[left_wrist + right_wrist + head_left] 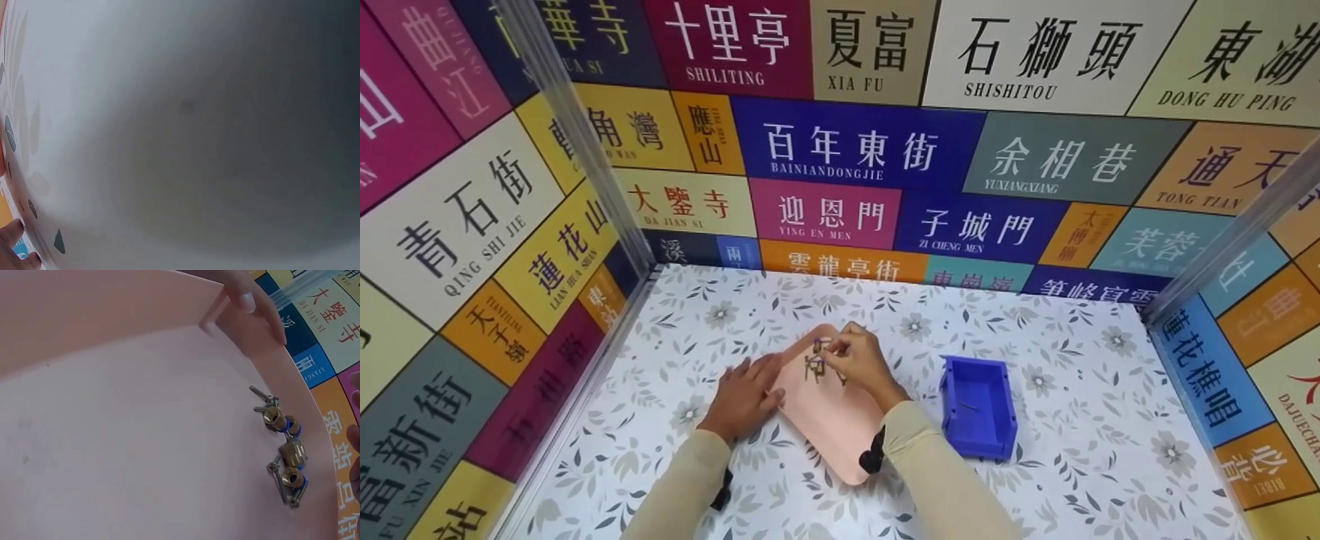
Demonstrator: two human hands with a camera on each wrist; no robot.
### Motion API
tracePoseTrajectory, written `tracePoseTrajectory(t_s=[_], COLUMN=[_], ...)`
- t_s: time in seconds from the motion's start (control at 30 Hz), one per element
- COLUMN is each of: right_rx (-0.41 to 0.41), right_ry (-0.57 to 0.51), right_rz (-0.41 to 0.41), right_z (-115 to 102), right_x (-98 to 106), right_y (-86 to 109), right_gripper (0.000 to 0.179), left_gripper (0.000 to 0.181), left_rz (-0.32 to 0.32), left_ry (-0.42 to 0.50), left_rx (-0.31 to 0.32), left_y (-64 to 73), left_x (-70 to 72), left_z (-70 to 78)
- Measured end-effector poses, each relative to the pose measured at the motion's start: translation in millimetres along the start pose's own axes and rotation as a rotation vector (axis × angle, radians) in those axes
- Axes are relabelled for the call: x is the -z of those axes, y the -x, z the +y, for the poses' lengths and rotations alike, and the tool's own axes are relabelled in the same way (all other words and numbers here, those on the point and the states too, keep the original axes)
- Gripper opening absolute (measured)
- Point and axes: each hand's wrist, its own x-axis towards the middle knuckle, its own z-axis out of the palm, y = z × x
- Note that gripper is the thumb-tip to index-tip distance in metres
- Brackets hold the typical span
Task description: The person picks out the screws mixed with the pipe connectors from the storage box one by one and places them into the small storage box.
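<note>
A shallow pink tray [836, 427] lies slantwise on the table. My left hand [746, 397] holds its left wall, thumb over the inside and fingers along the rim. Over the far end of the tray is my right hand [856, 358], thumb and index fingertips close together; I cannot tell whether something is pinched there. Below those fingertips, brass fittings [292, 453] with blue rings and several screws [279, 484] lie clustered beside the wall. The right wrist view shows right-hand fingers [354, 439] at its edge. In the left wrist view, only left fingertips [19, 239] show.
To the right of the tray stands a blue plastic bin [1011, 409] with a small screw [969, 406] inside. A leaf-patterned cloth [1080, 390] covers the table. Sign-printed panels [840, 142] and clear corner posts [585, 135] enclose the back and sides.
</note>
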Motion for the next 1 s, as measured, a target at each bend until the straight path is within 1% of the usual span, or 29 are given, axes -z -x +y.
tracePoseTrajectory(t_s=[0.2, 0.3, 0.5, 0.67, 0.77, 0.9, 1.0], right_rx=[0.051, 0.055, -0.008, -0.024, -0.04, -0.051, -0.025], right_ry=[0.019, 0.012, -0.012, 0.01, 0.028, 0.058, 0.104], right_rz=[-0.016, -0.04, -0.09, -0.126, -0.145, -0.144, -0.114], right_z=[-2.1, -1.9, 0.5, 5.4, 8.5, 12.6, 16.2], right_x=[-15.9, -22.3, -31.9, -37.4, -39.3, -42.4, -46.0], right_y=[-3.4, -3.6, -3.6, -3.5, -3.7, -3.5, -2.3], right_gripper=[0.013, 0.012, 0.011, 0.01, 0.012, 0.012, 0.01], left_gripper=[0.068, 0.068, 0.068, 0.069, 0.069, 0.068, 0.068], left_rz=[-0.016, -0.024, -0.021, -0.039, -0.034, -0.026, -0.011], left_ry=[-0.012, -0.014, 0.006, 0.016, 0.014, 0.023, 0.036], left_rx=[0.012, 0.023, 0.014, 0.013, 0.009, 0.012, -0.005], left_y=[-0.7, -0.3, 0.9, 0.8, 0.3, 0.0, 0.2], left_x=[-1.3, -1.6, -0.1, 0.7, 0.3, 0.0, 0.6], left_z=[0.6, 1.0, 1.0, 0.2, -0.5, -1.2, -2.4])
